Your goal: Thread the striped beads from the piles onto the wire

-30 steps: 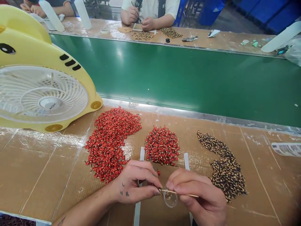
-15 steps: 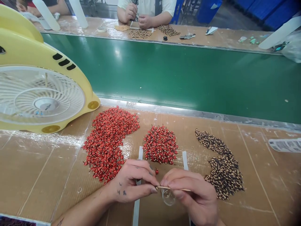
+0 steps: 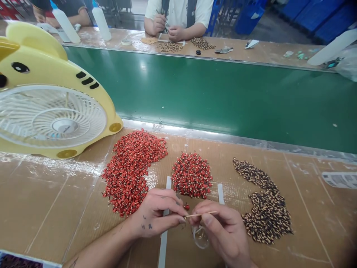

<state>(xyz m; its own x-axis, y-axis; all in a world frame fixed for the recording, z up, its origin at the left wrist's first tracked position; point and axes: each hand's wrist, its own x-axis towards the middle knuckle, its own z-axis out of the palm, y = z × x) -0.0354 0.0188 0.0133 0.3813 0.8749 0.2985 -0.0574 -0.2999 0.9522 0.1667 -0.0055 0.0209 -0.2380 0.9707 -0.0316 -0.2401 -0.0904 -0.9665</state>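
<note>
My right hand (image 3: pixel 227 229) pinches a thin wooden stick (image 3: pixel 196 215), like a toothpick, between thumb and fingers. The stick's tip meets the fingertips of my left hand (image 3: pixel 160 214), which are closed in a pinch on something too small to make out. Under the right fingers is a small clear round container (image 3: pixel 200 238), partly hidden; whether the hand holds it I cannot tell. One loose red piece (image 3: pixel 186 206) lies just beyond my fingertips. Past it sits a round pile of small red-and-black pieces (image 3: pixel 192 175).
A bigger red pile (image 3: pixel 128 175) lies left, and a curved pile of black-and-tan pieces (image 3: pixel 269 208) right. The yellow fan (image 3: pixel 111 115) stands at far left. Beyond the cardboard-covered table runs a green belt (image 3: pixel 209 93); a person (image 3: pixel 178 22) works across it.
The stick has shifted slightly up and the right fingers have changed position around it. More of the clear container shows. The whole view has shifted slightly.
</note>
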